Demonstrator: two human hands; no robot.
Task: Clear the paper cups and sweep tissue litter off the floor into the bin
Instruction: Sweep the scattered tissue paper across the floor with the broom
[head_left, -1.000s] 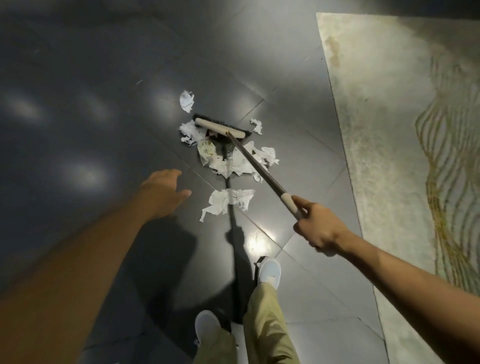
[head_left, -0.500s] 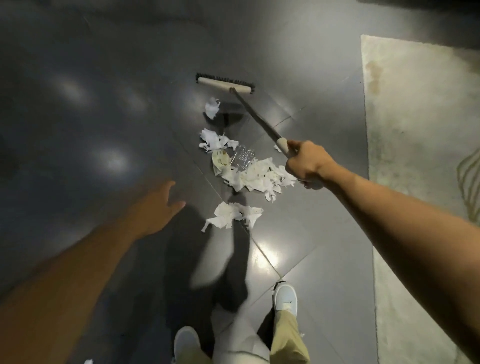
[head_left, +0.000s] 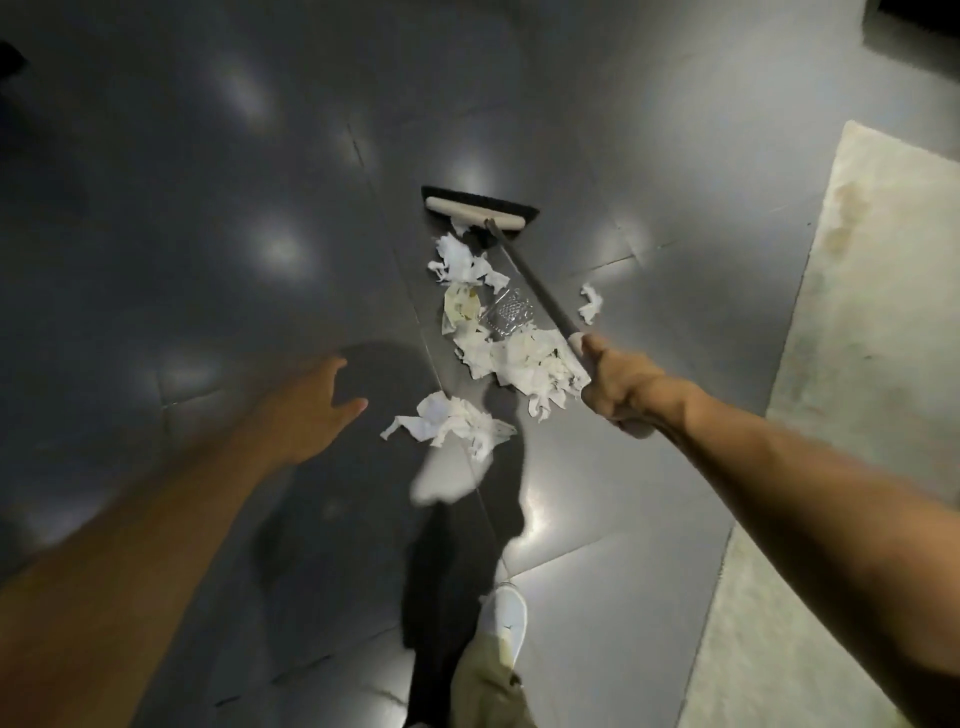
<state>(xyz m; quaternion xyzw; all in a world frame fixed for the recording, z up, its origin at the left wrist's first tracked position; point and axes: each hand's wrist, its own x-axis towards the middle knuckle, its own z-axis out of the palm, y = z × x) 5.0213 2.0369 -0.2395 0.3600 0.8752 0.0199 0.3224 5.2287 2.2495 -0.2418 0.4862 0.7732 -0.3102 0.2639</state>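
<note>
A broom with a cream head and black bristles (head_left: 480, 209) rests on the dark tiled floor beyond a heap of torn white tissue (head_left: 511, 353). My right hand (head_left: 621, 387) grips the end of the broom's grey handle (head_left: 535, 280). A crumpled clear plastic piece (head_left: 511, 314) lies in the heap. A separate tissue clump (head_left: 452, 423) lies nearer to me, and a small scrap (head_left: 591, 303) sits right of the handle. My left hand (head_left: 311, 410) hovers over the floor left of the litter, fingers spread, holding nothing. No bin or cup is in view.
A pale rug (head_left: 872, 364) covers the floor along the right side. My white shoe (head_left: 504, 623) and beige trouser leg (head_left: 488, 691) stand on the glossy dark tiles (head_left: 208, 234) at the bottom centre.
The broom head went out beyond the farthest tissue, then came back against it, dragging that tissue toward the heap. My right hand stretched forward with the handle. My left hand stayed open.
</note>
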